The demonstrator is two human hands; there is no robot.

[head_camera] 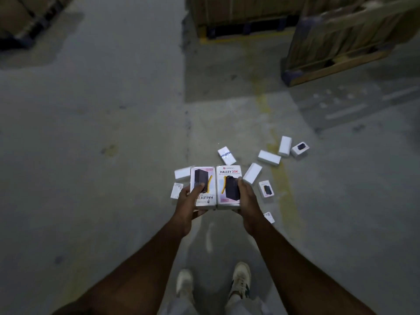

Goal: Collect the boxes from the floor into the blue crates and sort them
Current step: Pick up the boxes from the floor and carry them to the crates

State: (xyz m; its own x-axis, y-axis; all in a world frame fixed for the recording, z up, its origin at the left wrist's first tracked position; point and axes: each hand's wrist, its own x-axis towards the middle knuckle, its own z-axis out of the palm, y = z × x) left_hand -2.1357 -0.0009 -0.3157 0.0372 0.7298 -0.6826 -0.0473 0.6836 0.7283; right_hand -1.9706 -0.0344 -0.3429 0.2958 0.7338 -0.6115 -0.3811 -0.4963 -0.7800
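The left hand [189,201] grips one box [203,178] and the right hand [246,201] another [228,178], edges touching, above white boxes [269,158] scattered on the floor [113,133].

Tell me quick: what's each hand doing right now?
Left hand: grips the left Halley box.
Right hand: grips the right Halley box.
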